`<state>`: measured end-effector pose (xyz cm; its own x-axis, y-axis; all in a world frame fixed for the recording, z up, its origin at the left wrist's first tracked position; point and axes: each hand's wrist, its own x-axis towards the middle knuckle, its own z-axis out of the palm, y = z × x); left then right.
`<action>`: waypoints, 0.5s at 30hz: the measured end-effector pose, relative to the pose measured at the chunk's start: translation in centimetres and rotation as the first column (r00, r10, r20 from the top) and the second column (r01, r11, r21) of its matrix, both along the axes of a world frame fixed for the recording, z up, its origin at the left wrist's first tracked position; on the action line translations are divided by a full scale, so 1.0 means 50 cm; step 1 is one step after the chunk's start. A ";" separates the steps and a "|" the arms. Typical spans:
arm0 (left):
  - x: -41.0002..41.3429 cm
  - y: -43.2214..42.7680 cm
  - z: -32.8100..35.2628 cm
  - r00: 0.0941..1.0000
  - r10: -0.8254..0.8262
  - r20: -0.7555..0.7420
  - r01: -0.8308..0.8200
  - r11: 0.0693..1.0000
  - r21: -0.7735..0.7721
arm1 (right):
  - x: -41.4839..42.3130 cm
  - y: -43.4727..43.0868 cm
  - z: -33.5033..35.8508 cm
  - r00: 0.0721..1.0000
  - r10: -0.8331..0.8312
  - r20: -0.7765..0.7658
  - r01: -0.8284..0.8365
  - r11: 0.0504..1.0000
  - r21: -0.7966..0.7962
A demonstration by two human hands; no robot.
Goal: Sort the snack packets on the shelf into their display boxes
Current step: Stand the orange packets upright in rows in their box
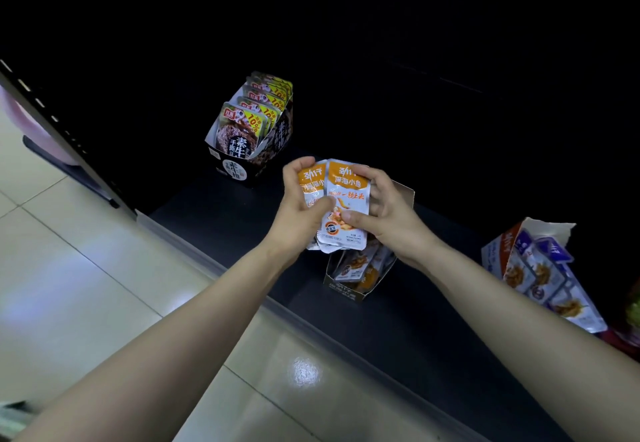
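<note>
Both my hands hold a small stack of orange-and-white fish snack packets (346,195) just above their dark display box (349,285) on the black shelf. My left hand (303,206) grips the stack's left side, thumb on the front. My right hand (384,213) pinches the right side of the front packet. The box below holds more packets of the same kind; its back flap shows behind my right hand.
A black display box (256,164) full of grey and yellow packets stands at the back left. A torn white-and-blue box (512,251) with blue packets leans at the right. The shelf's front edge (242,285) runs diagonally above a pale tiled floor.
</note>
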<state>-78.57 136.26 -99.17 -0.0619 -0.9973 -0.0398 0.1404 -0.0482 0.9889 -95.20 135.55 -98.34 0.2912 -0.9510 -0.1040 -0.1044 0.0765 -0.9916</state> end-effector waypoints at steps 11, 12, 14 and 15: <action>-0.013 0.003 -0.004 0.994 0.011 0.107 -0.002 0.996 -0.087 | -0.004 0.000 -0.013 0.999 0.024 -0.039 -0.027 0.995 -0.096; -0.013 0.002 -0.002 0.994 0.001 0.113 0.009 0.996 -0.090 | -0.007 -0.002 -0.012 0.999 0.032 -0.037 -0.036 0.995 -0.096; -0.012 -0.001 0.001 0.992 -0.015 0.127 0.023 0.998 -0.064 | -0.014 -0.006 -0.011 0.997 0.057 -0.056 -0.062 0.992 -0.105; -0.012 -0.002 0.001 0.993 -0.012 0.118 0.017 0.999 -0.043 | -0.017 -0.008 -0.009 0.995 0.073 -0.067 -0.080 0.991 -0.106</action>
<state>-79.14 136.18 -99.12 -0.0741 -0.9972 -0.0044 0.0222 -0.0060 0.9997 -96.05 135.18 -98.79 0.3595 -0.9329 -0.0217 -0.1682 -0.0419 -0.9849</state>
